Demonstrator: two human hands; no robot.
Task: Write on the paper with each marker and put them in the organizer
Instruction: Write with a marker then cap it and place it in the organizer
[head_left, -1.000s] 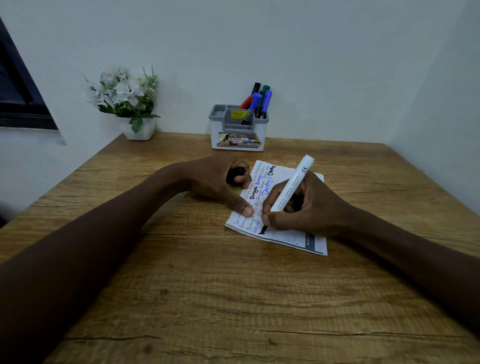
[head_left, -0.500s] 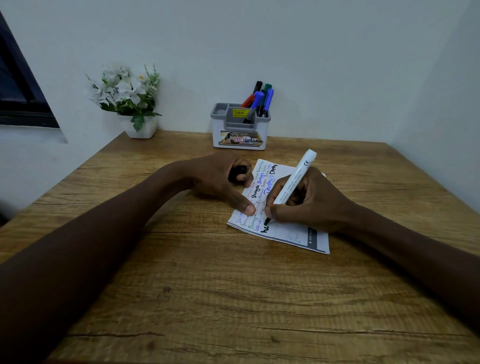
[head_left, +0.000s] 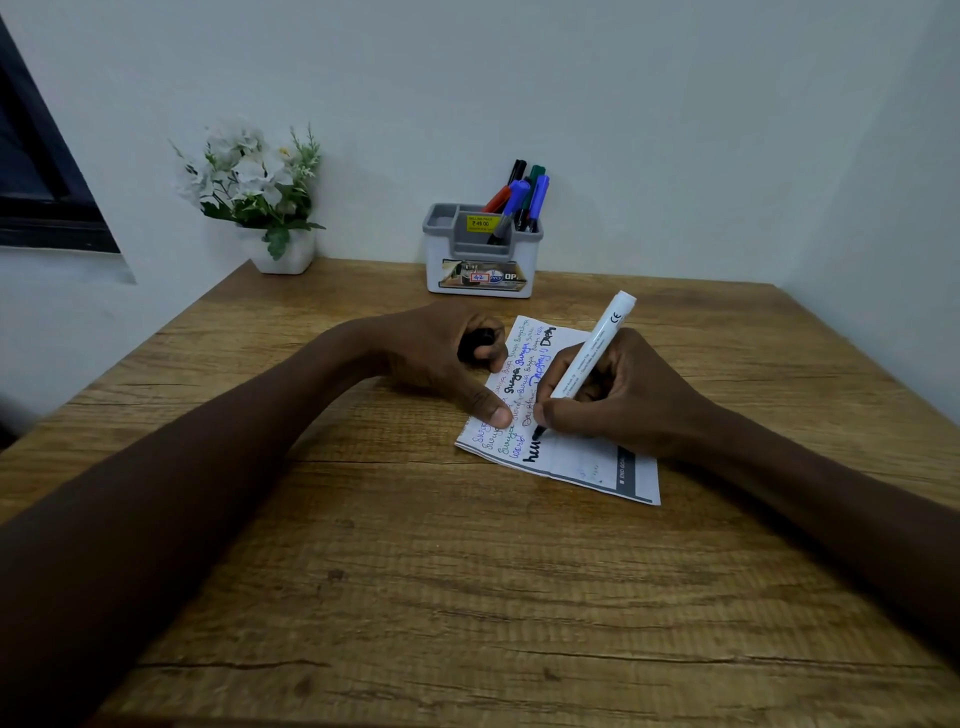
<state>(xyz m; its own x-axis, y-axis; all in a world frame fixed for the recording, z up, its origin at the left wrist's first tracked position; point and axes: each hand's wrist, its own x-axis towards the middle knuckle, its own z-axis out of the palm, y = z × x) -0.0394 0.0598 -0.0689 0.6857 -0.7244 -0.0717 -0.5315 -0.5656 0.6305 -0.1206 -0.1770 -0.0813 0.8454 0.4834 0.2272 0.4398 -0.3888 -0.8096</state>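
A white paper (head_left: 576, 457) covered in coloured handwriting lies mid-table. My right hand (head_left: 623, 395) grips a white marker (head_left: 592, 358) with its black tip touching the paper at fresh black letters. My left hand (head_left: 447, 358) pins the paper's left edge with the thumb and curls around a black marker cap (head_left: 475, 343). At the back stands the grey-and-white organizer (head_left: 480, 260), holding several markers (head_left: 522, 197) in red, black, green and blue.
A white pot of white flowers (head_left: 254, 197) sits at the table's back left corner. White walls close in behind and on the right. A dark window frame (head_left: 36, 171) is at the left. The wooden table (head_left: 415, 597) stretches toward me.
The marker tip has travelled up the paper, leaving more black letters behind it. My left hand has kept its hold on the paper and cap.
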